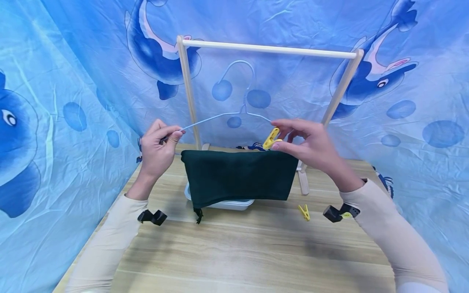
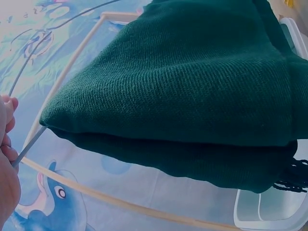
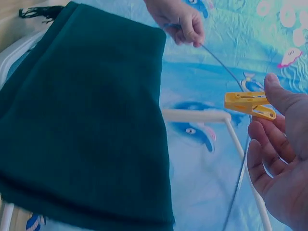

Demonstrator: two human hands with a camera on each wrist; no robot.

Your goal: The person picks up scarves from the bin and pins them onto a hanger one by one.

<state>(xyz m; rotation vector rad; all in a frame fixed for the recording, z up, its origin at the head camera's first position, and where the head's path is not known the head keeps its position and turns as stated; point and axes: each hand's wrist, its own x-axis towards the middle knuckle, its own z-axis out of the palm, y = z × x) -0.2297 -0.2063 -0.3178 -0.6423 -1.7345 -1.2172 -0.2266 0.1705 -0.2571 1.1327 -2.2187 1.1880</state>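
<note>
A dark green fringed scarf [image 1: 239, 177] hangs folded over the lower bar of a light blue wire hanger [image 1: 216, 116]. My left hand [image 1: 159, 144] grips the hanger at its left corner, just beyond the scarf's edge. In my right hand [image 1: 305, 140] a yellow clothespin [image 1: 271, 138] is pinched between thumb and fingers, above the scarf's upper right edge. The right wrist view shows that clothespin [image 3: 248, 103] apart from the cloth, its tip pointing toward the scarf [image 3: 91, 115]. The hanger's hook stands upward, touching nothing.
Behind the hanger stands a wooden rack [image 1: 269, 48] with a white top bar. A white tray [image 1: 231, 204] sits on the table [image 1: 234, 252] under the scarf. Another yellow clothespin [image 1: 304, 212] lies to the right. A blue dolphin-print curtain [image 1: 421, 171] surrounds the table.
</note>
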